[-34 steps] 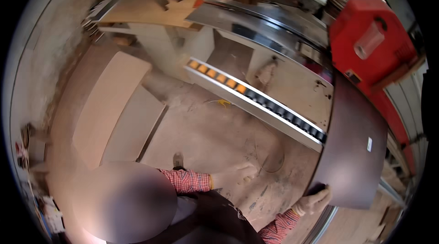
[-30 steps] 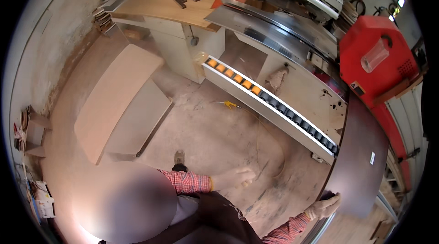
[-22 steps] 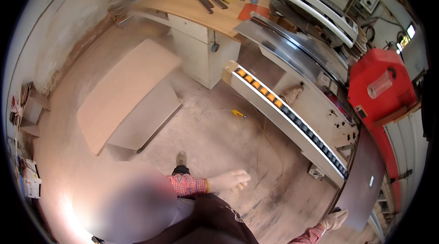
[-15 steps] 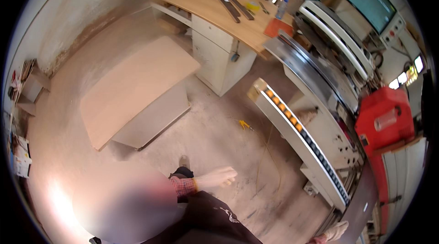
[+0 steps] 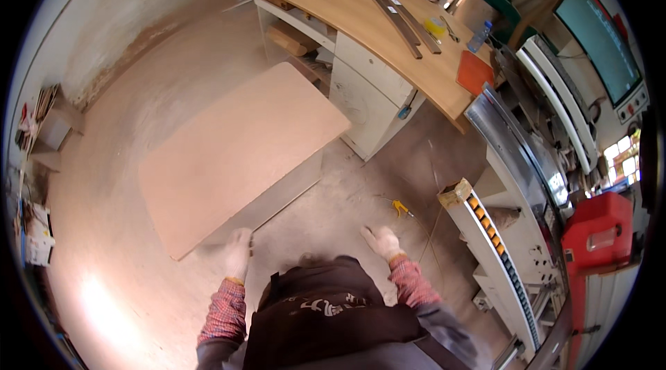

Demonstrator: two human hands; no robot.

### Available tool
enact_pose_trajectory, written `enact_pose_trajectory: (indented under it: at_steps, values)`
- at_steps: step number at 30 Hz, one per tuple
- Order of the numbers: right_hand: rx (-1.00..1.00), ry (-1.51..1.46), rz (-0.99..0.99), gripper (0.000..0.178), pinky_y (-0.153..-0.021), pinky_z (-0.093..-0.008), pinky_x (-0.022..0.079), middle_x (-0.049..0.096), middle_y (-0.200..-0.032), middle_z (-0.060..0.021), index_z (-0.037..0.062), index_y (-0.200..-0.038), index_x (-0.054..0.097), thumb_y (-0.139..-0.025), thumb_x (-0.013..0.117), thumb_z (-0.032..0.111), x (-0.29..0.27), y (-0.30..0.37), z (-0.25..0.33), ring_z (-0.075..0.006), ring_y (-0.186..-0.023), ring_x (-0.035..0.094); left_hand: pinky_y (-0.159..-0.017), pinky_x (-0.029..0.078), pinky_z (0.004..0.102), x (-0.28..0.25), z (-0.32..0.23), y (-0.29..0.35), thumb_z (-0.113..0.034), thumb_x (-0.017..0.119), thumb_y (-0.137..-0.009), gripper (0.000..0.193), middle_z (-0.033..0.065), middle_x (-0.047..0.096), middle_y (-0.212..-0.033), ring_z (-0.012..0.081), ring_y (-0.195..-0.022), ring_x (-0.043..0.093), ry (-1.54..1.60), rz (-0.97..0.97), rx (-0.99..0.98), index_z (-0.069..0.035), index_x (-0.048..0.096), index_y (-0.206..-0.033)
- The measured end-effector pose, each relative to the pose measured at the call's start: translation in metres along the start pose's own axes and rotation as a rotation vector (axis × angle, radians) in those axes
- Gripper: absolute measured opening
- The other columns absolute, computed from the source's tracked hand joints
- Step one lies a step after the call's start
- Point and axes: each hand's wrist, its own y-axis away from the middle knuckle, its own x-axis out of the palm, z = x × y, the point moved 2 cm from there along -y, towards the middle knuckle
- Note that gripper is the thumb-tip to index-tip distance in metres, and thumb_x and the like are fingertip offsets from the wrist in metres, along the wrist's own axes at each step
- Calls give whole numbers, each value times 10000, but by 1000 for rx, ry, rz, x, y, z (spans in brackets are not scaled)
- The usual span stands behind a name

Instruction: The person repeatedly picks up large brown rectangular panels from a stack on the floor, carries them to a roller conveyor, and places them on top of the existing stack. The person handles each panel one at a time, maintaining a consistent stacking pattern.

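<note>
My left hand (image 5: 238,252), in a pale glove, is held forward near the front edge of a large light-brown board (image 5: 243,148). Its fingers point ahead, a little blurred, and nothing shows in them. The board lies flat on top of a pale box-like base (image 5: 277,200) that stands on the floor. My right hand (image 5: 383,240), gloved the same way, hovers over the floor to the right of the board. Its fingers are apart and hold nothing. A yellow air blow gun (image 5: 400,208) lies on the floor just beyond it.
Behind the board stands a wood-topped desk (image 5: 388,51) with dark strips (image 5: 392,16), yellow tape (image 5: 435,25) and a bottle (image 5: 479,36). At right runs a machine with a roller rail (image 5: 496,238), a red housing (image 5: 598,235) and a screen (image 5: 598,40). A thin hose trails across the floor.
My right hand has come from the machine's side at the lower right to in front of me. My left hand has shifted left toward the board. My view has turned left and drawn nearer the board.
</note>
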Motion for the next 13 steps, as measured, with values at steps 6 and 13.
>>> enact_pose_trajectory:
  at_steps: [6, 13]
  values:
    - [-96, 3, -80, 417, -933, -537, 542, 729, -1104, -247, 100, -1192, 725, -1015, 572, 446, -37, -185, 47, -459, -1080, 678, -810, 510, 407, -53, 52, -55, -394, 606, -1001, 408, 125, 629, -922, 258, -841, 597, -68, -438, -284, -1, 664, -1095]
    - [-786, 500, -24, 640, -1160, -542, 440, 559, -1528, -156, 228, -1544, 530, -1025, 582, 600, 108, -457, 171, -272, -1383, 563, -1154, 429, 409, -92, 89, -76, -552, 580, -1006, 710, 199, 537, -1547, 301, -1463, 477, -95, -707, -568, -53, 511, -1507]
